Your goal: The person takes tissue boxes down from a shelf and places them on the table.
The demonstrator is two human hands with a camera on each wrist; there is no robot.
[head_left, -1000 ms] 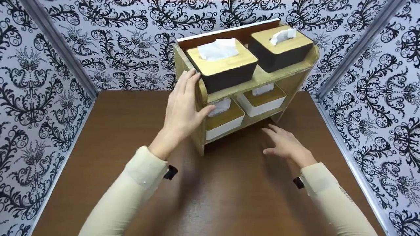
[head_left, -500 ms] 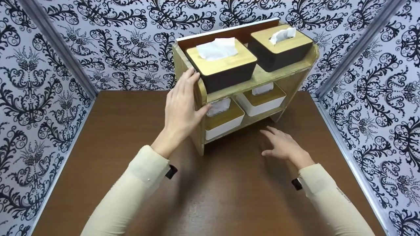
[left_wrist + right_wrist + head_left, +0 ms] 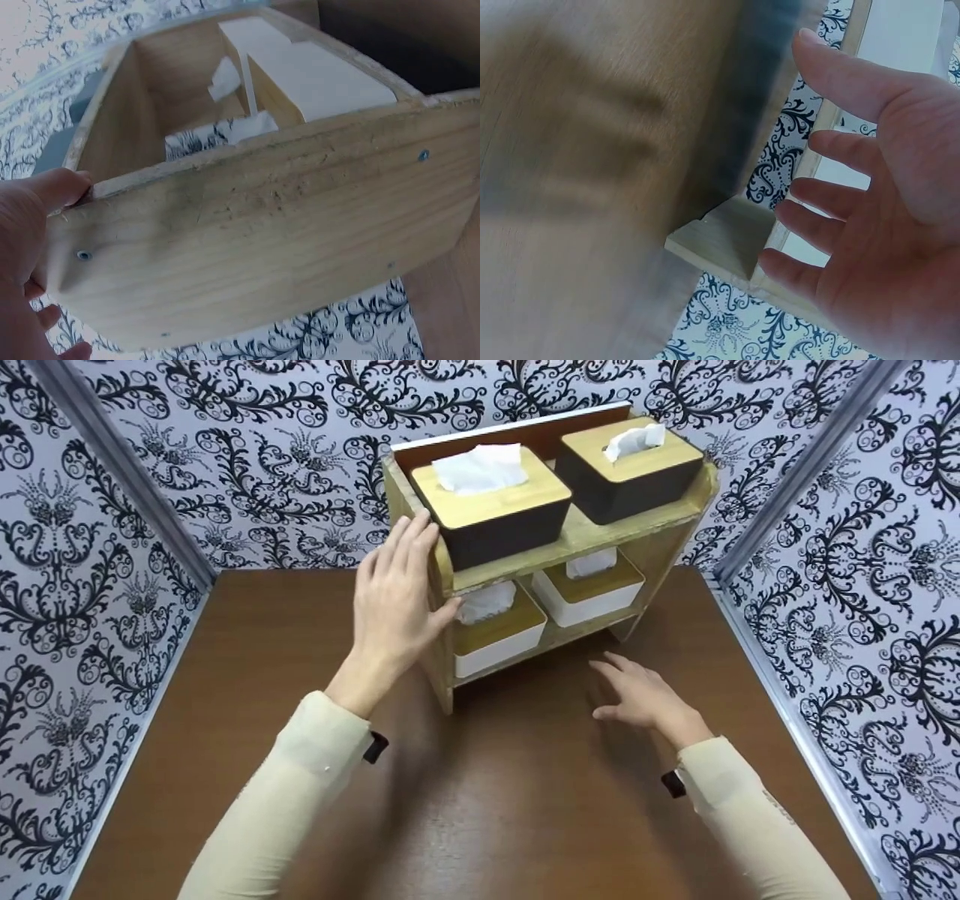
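- Setting: patterned walls [image 3: 285, 472] enclose a brown table [image 3: 517, 795]; on it, toward the back, we find the shelf [image 3: 589, 536], upright and slanted to the back wall.
- Already in place, we judge: all four boxes. The left dark box [image 3: 495, 506] and right dark box [image 3: 630, 469] occupy the top; the left white box [image 3: 501, 639] and right white box [image 3: 589, 591] stand below. We see tissue [image 3: 480, 470] at each lid.
- Left hand [image 3: 394, 596]: holds the shelf by its left side panel, thumb at the front edge, fingers at the upper edge.
- Right hand [image 3: 637, 690]: spread, fingers slightly bent, holding nothing, above the table before the shelf's lower right; its contact is not yet made.
- Compared with one second earlier: the boxes keep their places; the left thumb laps less over the shelf front. Shelf and walls alike sit slightly leftward, so we attribute most of that shift to the viewpoint.
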